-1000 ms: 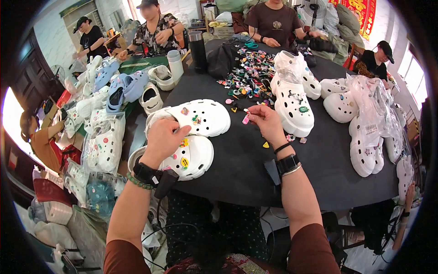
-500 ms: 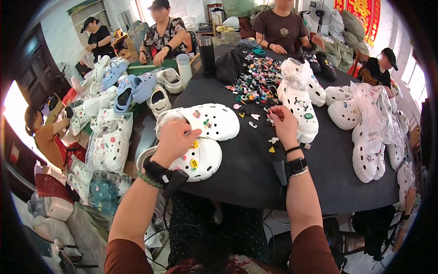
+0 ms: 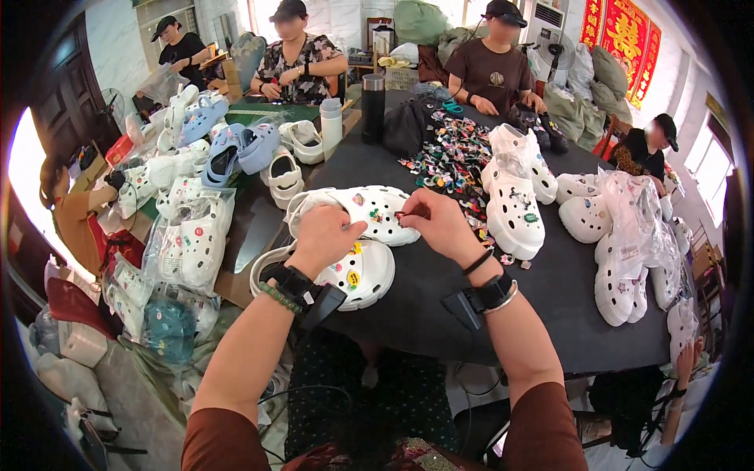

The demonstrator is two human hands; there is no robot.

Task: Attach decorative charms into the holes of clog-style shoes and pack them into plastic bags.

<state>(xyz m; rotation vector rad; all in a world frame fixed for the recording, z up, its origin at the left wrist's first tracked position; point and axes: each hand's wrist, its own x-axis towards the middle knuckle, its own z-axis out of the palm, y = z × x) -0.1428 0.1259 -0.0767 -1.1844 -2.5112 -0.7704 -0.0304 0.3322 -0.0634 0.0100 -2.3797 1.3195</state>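
Observation:
My left hand [image 3: 323, 234] is closed on the opening of a white clog [image 3: 385, 224] with holes in its top and a few colourful charms. A second white clog [image 3: 375, 273], with yellow charms, lies just nearer to me, partly behind my left wrist. My right hand [image 3: 440, 224] pinches a small dark reddish charm [image 3: 401, 216] at the toe of the upper clog. The charm's exact shape is too small to tell, and my fingers cover part of it.
Beyond my right hand spreads a heap of loose charms [image 3: 452, 153]. White clogs with charms [image 3: 514, 212] stand to its right, and plastic-wrapped clogs [image 3: 620, 267] farther right. A dark tumbler [image 3: 372, 108] and a white bottle [image 3: 331, 125] stand at the back. Several co-workers sit around.
My right hand has moved left from the loose charms to the toe of the upper clog, carrying a small charm. My left hand keeps its hold on the clog.

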